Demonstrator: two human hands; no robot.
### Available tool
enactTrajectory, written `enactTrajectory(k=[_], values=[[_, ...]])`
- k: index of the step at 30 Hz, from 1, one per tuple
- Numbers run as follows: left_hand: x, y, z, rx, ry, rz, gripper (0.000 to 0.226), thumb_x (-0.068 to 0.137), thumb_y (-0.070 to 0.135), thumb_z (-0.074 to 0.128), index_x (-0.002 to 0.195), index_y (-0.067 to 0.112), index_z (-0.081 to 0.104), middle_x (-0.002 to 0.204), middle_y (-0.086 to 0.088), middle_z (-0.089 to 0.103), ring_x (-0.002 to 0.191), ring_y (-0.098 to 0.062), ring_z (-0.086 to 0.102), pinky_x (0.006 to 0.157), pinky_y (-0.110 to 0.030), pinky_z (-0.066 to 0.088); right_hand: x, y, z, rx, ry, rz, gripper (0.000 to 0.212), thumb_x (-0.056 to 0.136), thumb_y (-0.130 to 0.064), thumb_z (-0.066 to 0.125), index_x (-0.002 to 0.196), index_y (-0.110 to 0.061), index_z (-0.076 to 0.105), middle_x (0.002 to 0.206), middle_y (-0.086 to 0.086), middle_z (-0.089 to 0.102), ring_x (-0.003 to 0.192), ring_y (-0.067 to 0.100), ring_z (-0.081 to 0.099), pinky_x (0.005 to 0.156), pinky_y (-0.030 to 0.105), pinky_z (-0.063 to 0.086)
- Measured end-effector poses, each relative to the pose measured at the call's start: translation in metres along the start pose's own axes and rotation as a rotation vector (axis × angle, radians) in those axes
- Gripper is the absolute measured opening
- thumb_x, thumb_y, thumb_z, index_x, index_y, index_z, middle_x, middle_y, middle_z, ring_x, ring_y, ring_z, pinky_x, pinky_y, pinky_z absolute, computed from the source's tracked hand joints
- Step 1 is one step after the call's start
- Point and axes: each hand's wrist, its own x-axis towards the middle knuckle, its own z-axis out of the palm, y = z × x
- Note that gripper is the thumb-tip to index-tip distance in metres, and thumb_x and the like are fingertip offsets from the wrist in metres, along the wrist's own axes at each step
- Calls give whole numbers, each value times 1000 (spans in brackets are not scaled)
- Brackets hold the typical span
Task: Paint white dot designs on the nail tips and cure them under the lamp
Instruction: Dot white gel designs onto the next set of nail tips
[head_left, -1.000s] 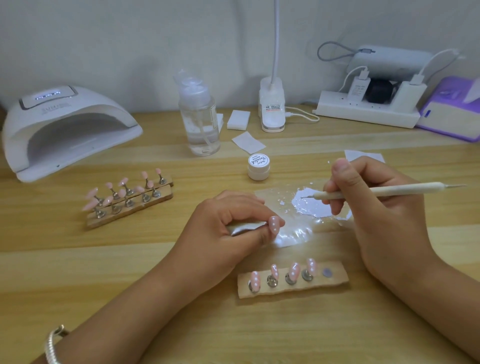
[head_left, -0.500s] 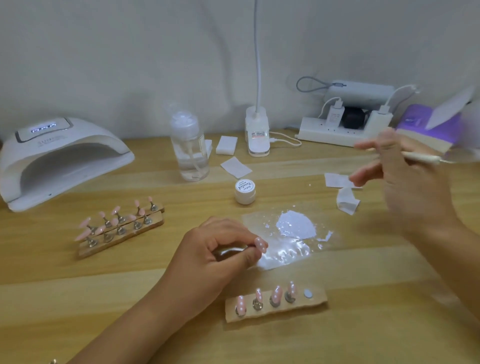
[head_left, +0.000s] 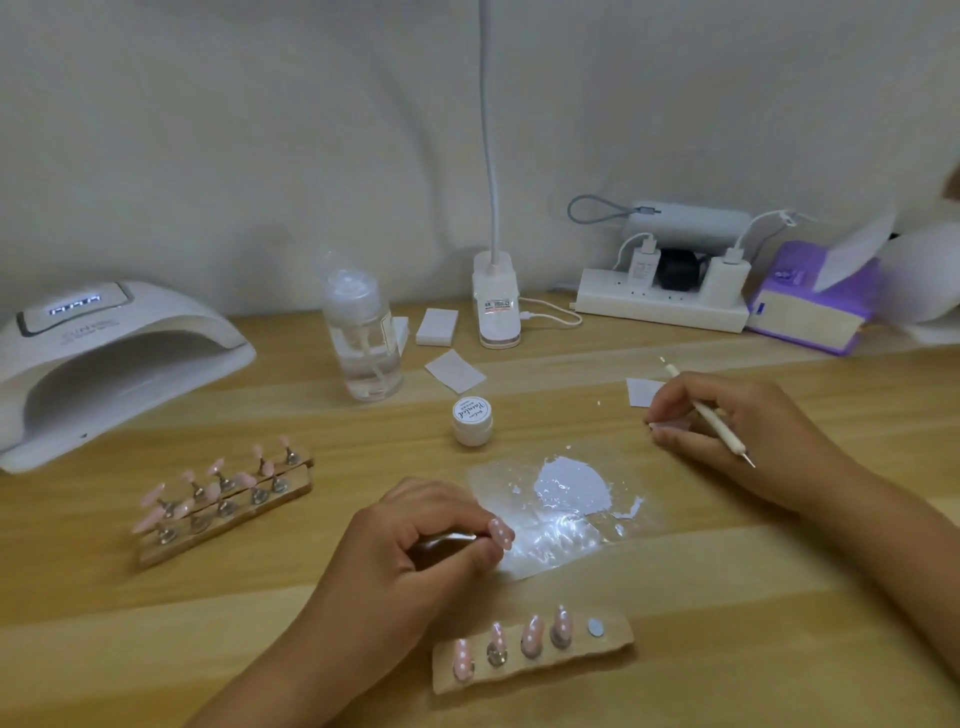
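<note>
left hand (head_left: 415, 561): bare, nothing worn | left forearm (head_left: 291, 665): bare to picture edge | right hand (head_left: 737, 431): bare | right forearm (head_left: 883, 530): bare to picture edge

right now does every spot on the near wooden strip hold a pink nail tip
No, the near wooden strip holds four pink nail tips; its rightmost round metal spot is bare.

Pink nail tip (head_left: 502, 533) with white dots, tilted, near four similar mounted tips (head_left: 532, 635).

left hand (head_left: 415, 545): holds nail tip (head_left: 502, 533) | right hand (head_left: 753, 436): grips dotting pen (head_left: 724, 431), palm down
</note>
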Motion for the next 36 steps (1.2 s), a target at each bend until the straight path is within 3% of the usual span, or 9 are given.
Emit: enactTrajectory(k=[3,8,12,18,26,36], values=[[-1,1,0,-1,-6,-7,9,77,27,75,84,30,78,87,10,75,98,-16,65,88,-30,48,0,0,2,-43,22,-31,25,80,-5,80,82,-27,68,82,-12,71,79,4,69,71,13,50],[0,1,0,-4,-2,-10,6,77,26,75,81,27,79,87,9,75,98,-17,65,87,-31,50,2,-2,4,-23,83,-9,21,80,-7,80,89,-20,65,84,-11,70,82,-5,67,70,2,44],[1,2,0,-9,11,13,15,78,36,72,83,24,80,88,11,75,97,-15,67,86,-30,51,3,-8,2,-105,88,20,22,81,-10,80,75,-21,61,71,-6,67,73,5,64,63,16,45],[1,3,2,-29,65,36,20,81,38,68,86,23,79,86,13,74,93,-15,66,78,-22,51,7,-68,-3,201,151,-130,17,81,-18,79,82,-27,64,83,-7,72,79,15,66,71,20,52],[-1,6,2,22,96,115,20,85,33,65,88,19,79,87,17,73,92,-15,66,83,-27,49,-8,-125,33,309,-17,-345,26,84,-18,78,85,-33,57,88,-6,72,87,15,70,78,21,52],[-2,8,1,-7,127,130,8,86,29,68,81,28,74,78,9,70,84,-19,63,81,-38,49,-16,-135,44,285,-45,-308,26,83,-16,76,79,-33,57,87,-12,73,84,10,68,73,18,50]])
